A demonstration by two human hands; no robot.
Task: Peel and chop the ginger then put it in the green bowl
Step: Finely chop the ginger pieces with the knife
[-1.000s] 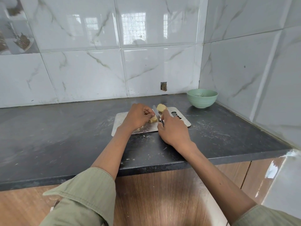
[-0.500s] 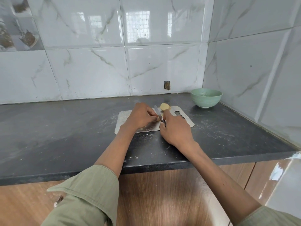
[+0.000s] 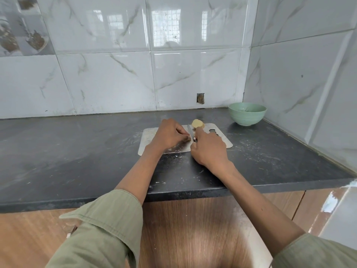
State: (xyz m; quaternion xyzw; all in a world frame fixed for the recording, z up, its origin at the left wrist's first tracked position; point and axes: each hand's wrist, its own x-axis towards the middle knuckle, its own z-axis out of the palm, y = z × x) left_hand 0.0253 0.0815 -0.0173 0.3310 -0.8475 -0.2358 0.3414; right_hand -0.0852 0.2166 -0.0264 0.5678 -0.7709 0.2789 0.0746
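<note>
Mid-frame, the left hand (image 3: pixel 168 135) now hides the small ginger bit it pinches, the right hand (image 3: pixel 209 149) gripping the knife (image 3: pixel 191 133) beside it, so chopping continues on the board (image 3: pixel 148 138), one peeled chunk (image 3: pixel 198 124) waiting.

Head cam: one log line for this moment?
phase: chopping | left hand: holds ginger piece | right hand: grips knife | peeled ginger chunk: on metal board | green bowl: right

Head camera looks down, forward over the countertop (image 3: pixel 77 155).
</note>
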